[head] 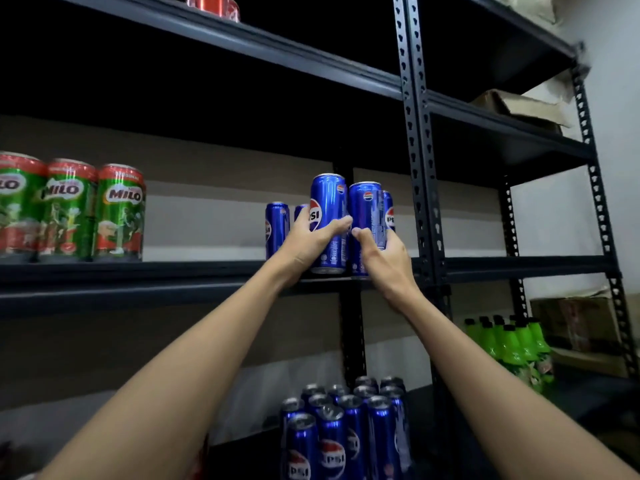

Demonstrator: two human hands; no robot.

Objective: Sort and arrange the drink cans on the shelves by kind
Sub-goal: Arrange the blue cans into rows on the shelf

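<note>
A: Shelving Pepsi right now. Left hand [313, 237] has its fingers wrapped round one blue can [328, 216], right hand [382, 252] grips a second can [363, 216] touching it, both at the front edge of the middle shelf [173, 271].

B: So next, push them back beside the other Pepsi cans [276, 228]?

A: I'd guess so, well away from the Milo cans [119, 213]. Then more from the stack below [346, 431].

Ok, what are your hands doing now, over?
Left hand grips one tall blue Pepsi can. Right hand grips another. Nothing blocking.
</note>
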